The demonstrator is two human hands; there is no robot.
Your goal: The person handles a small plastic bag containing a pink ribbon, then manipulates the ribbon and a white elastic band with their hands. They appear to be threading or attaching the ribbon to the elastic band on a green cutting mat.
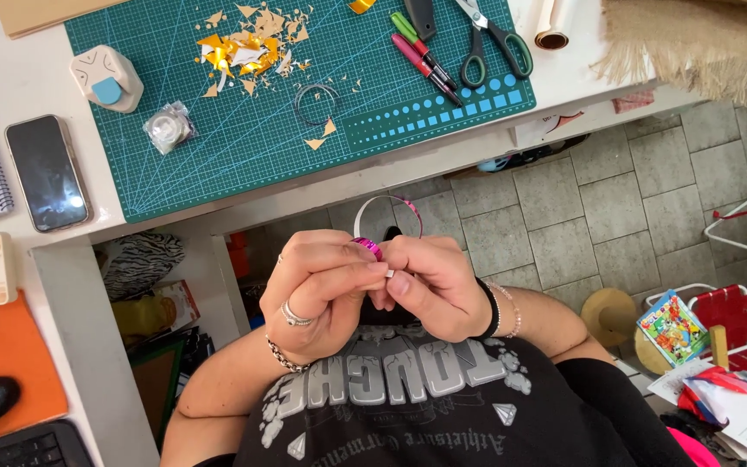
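Pink foil strip [368,247] pinched between left hand [317,290], right hand [434,285], looping upward

bright even daylight, soft shadows, glare on phone screen [47,173], sharp focus

A shiny pink foil strip [368,247]; a teal gridded cutting mat [244,147] strewn with gold foil scraps [239,52]; green-handled scissors [494,39]; an orange mouse pad [10,355].
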